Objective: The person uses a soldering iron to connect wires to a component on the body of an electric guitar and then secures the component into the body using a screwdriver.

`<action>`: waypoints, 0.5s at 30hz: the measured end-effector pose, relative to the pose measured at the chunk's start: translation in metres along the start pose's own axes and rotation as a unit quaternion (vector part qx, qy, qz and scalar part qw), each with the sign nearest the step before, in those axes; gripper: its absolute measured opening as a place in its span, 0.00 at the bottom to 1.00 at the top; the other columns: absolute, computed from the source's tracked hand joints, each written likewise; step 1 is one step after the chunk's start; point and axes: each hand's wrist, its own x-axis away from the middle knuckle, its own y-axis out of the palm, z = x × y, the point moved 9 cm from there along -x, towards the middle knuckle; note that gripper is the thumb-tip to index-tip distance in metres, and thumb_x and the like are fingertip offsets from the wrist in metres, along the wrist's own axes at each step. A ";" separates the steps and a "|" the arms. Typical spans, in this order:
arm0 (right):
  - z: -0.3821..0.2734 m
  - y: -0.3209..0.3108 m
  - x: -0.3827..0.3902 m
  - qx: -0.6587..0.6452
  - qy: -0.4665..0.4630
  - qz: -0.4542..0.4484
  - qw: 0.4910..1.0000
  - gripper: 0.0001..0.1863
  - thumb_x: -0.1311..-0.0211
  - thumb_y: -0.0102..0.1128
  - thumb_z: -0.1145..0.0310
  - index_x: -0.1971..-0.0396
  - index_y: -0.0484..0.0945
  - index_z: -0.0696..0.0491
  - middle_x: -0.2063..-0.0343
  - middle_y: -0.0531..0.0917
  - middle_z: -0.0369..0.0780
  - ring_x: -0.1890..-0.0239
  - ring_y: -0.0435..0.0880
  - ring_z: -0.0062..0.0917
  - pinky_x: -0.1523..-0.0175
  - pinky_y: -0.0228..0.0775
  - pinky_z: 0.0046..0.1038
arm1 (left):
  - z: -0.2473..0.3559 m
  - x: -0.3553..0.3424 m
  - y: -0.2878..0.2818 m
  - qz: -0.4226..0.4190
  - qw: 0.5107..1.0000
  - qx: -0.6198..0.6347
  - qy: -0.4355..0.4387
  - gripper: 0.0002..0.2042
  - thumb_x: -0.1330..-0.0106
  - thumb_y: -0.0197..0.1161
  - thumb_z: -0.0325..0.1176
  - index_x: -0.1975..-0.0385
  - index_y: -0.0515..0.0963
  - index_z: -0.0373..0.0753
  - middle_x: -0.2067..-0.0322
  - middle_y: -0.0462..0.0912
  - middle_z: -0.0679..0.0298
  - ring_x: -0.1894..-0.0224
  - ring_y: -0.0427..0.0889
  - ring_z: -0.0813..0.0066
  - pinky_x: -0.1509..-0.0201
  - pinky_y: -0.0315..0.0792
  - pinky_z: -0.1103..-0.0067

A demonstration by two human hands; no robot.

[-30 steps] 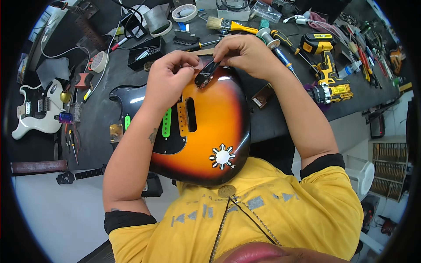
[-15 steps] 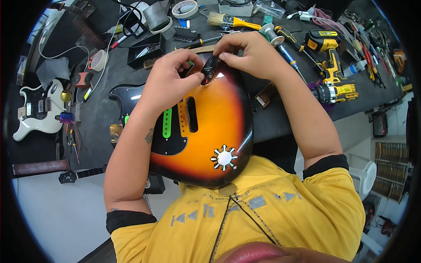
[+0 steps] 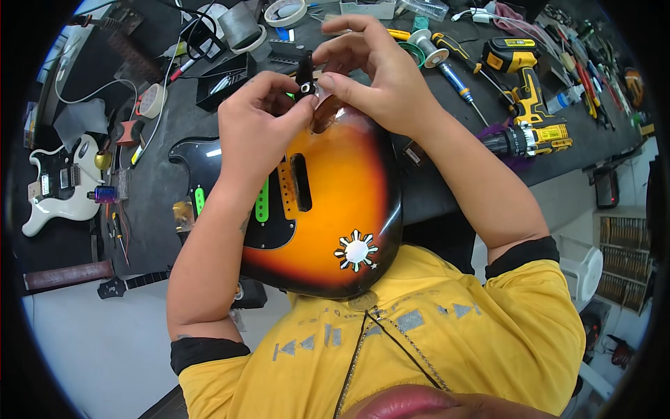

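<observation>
My left hand point(image 3: 262, 119) is closed on a small black plate with a silver-ringed socket point(image 3: 306, 88), standing tilted above the upper part of a sunburst guitar body point(image 3: 338, 195). My right hand point(image 3: 377, 84) is beside the plate, thumb tip at its right side and fingers raised and spread. An oval recess point(image 3: 326, 115) shows in the body below my hands. The body rests against my front and the bench edge, with a black pickguard, green strips and a white sun decal point(image 3: 355, 249) on it.
The dark bench point(image 3: 440, 174) holds a white guitar point(image 3: 56, 206), a yellow drill point(image 3: 530, 105), a screwdriver point(image 3: 457, 84), a solder spool point(image 3: 426, 45), a black box point(image 3: 213, 94), tape rolls, cables and many tools. A white stool point(image 3: 579, 272) stands at the right.
The black plate has been tilted up and moved up-left, uncovering more of the recess. My left hand has shifted left and up; my right hand has moved up-left and its fingers have spread.
</observation>
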 end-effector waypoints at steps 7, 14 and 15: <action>0.025 0.029 0.016 0.329 0.055 -0.163 0.928 0.10 0.48 0.76 0.57 0.70 0.90 0.45 0.56 0.84 0.36 0.49 0.78 0.38 0.43 0.68 0.40 | 0.004 -0.002 -0.009 0.037 0.995 0.063 -0.066 0.19 0.37 0.74 0.29 0.51 0.78 0.28 0.64 0.89 0.58 0.63 0.87 0.78 0.58 0.80 0.82; 0.033 0.031 0.017 0.339 0.095 -0.137 0.926 0.09 0.53 0.76 0.59 0.71 0.90 0.43 0.58 0.83 0.37 0.45 0.74 0.41 0.40 0.64 0.43 | -0.003 0.001 -0.007 0.014 0.990 0.090 -0.108 0.19 0.35 0.72 0.27 0.48 0.78 0.28 0.61 0.88 0.59 0.60 0.84 0.79 0.55 0.76 0.83; 0.034 0.031 0.018 0.339 0.096 -0.136 0.926 0.09 0.53 0.76 0.59 0.71 0.90 0.43 0.58 0.83 0.37 0.45 0.74 0.41 0.40 0.64 0.43 | -0.005 0.002 -0.006 0.013 0.990 0.090 -0.108 0.19 0.35 0.72 0.27 0.48 0.78 0.28 0.61 0.88 0.59 0.60 0.84 0.79 0.55 0.76 0.83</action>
